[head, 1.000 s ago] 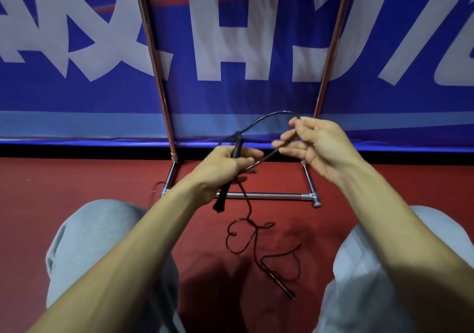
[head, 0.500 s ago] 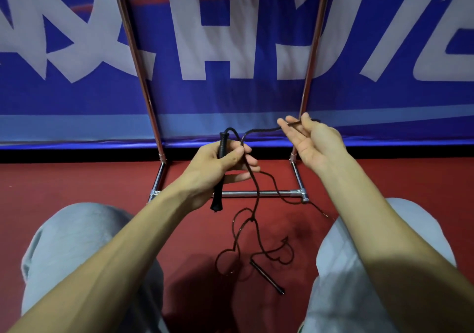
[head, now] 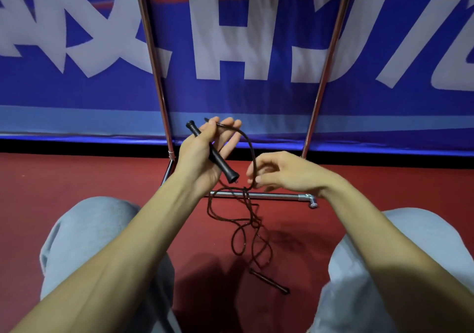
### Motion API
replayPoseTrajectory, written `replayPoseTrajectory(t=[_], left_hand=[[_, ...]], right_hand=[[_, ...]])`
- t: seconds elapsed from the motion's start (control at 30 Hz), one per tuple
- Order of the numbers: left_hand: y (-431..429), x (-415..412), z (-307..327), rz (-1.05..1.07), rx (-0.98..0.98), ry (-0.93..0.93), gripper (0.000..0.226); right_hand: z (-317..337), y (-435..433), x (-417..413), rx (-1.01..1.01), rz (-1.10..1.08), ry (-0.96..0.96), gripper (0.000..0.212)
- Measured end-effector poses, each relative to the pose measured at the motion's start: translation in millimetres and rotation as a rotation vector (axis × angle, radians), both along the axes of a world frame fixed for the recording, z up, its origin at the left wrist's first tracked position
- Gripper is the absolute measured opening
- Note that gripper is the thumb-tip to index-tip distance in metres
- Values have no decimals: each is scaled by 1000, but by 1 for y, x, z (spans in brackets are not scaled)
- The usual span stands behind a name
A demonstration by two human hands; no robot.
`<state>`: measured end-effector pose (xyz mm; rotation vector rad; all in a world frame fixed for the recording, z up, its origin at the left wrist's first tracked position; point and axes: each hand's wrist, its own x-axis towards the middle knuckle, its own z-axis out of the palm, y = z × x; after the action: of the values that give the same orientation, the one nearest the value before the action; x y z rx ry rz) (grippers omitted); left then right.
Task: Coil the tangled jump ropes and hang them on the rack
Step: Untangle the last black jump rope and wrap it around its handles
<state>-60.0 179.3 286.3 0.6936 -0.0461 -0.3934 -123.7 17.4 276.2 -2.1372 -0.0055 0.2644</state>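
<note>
facing a blue banner (head: 230, 97) with big white characters, along the far edge of the red floor (head: 77, 179). chrome rack (head: 279, 195) stands before it: two uprights, base bar on the floor, top out of view. grey-trousered knees (head: 89, 230) flank a floor strip. left hand (head: 205, 153) raised, palm toward the camera, fingers spread, thumb pinning one black handle (head: 221, 162) slantwise across the palm, likely as the core to wind on. right hand (head: 282, 173) just beside it, fingertips pinching the cord (head: 250, 148) that arcs over the left fingers, probably feeding a turn. rest of the jump rope (head: 256, 223) hangs in tangled loops to the floor between the knees; second handle (head: 269, 280) lies there. room to draw slack upward; loops cross the base bar, could snag. coiling barely begun.
</note>
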Motion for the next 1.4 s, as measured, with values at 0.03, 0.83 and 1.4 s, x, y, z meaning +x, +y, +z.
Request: replayPoseTrajectory(t=[0.03,0.83,1.4], left_hand=[[2,3,0,7,-42,26,11],[-17,-17,-33,-463,1111,-679,21],[-22,-28,-29,-378,802,-565,14]], right_hand=[[-2,1,1,-22,-7,-39,15],[38,-35,-5,728,-831,-609,14],[29,-27,0,886,-717,-441,14]])
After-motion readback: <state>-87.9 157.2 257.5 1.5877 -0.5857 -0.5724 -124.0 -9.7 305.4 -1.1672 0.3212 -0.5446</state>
